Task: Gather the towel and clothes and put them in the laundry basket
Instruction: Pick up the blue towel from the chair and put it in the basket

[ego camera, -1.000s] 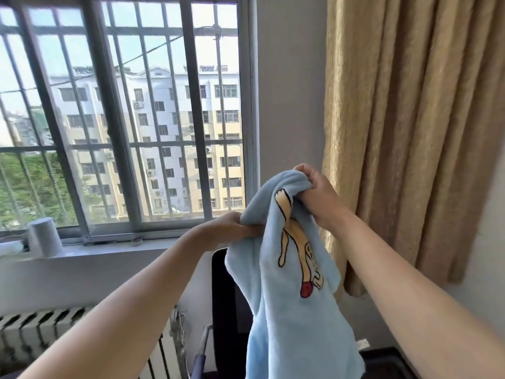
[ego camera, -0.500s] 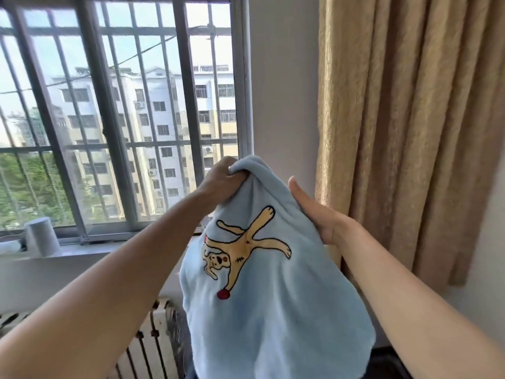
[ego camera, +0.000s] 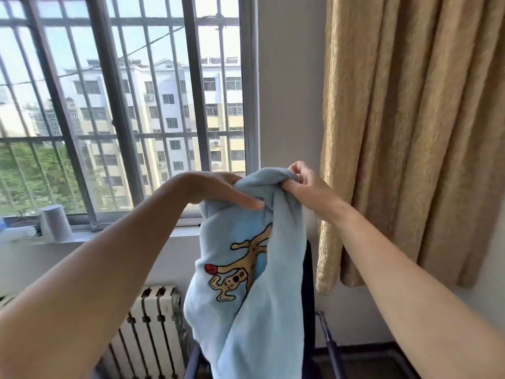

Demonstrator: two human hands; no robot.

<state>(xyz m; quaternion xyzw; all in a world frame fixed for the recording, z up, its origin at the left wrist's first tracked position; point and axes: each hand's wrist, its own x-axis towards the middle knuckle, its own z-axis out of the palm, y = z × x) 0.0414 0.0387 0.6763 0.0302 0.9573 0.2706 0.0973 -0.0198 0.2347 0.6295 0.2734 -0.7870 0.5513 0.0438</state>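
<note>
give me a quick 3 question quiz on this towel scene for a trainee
1. True or false: the laundry basket is in view.
2. Which hand pinches the bunched top of the blue towel? A) left hand B) right hand
3. Fill in: the white radiator stands below the ____.

Key
1. False, no basket shows.
2. B; its grip closes on the top fold, while the left hand lies against the cloth with its thumb stretched across it.
3. window
</note>
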